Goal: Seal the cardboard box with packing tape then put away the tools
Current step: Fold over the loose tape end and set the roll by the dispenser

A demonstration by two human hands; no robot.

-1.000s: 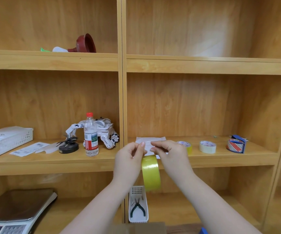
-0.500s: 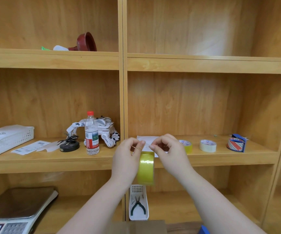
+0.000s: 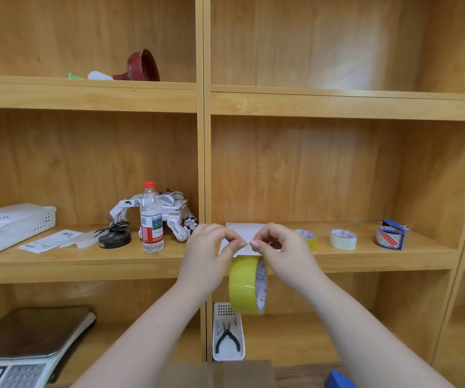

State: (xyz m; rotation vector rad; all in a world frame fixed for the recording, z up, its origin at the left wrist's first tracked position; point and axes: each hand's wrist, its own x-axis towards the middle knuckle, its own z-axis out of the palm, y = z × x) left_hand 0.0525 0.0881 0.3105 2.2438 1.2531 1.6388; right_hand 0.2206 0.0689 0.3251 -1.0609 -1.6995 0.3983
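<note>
Two hands: both raised in front of a wooden shelf unit, pinching at the top of one roll of yellow packing tape [image 3: 246, 284].
Left hand [image 3: 209, 256]: thumb and forefinger pressed together at the roll's upper edge; fingers [image 3: 232, 247] closed in a pinch, though whether they grip the tape's loose end cannot be told.
Right hand [image 3: 284, 250]: fingers [image 3: 255, 243] curled, the tips pinched together and nearly touching the left fingertips, clamped at the roll's top rim.
Tape roll: hangs on edge directly below the fingertips of both hands, its printed core facing right.
Cardboard box [image 3: 220, 373]: only its top edge shows, well below the fingers at the bottom of the view.
Behind the fingers: a white sheet of paper [image 3: 243, 229] on the middle shelf [image 3: 365, 261].
Right of the fingers: a second yellow roll [image 3: 308, 238], a white roll [image 3: 343, 238] and a blue tape dispenser [image 3: 390, 235], spaced along the same shelf.
Left of the fingers: a water bottle [image 3: 151, 219] with a red cap, upright, with a white toy robot [image 3: 175, 217] behind it.
Below the fingers: a narrow white tray [image 3: 227, 357] holding pliers [image 3: 227, 338].
</note>
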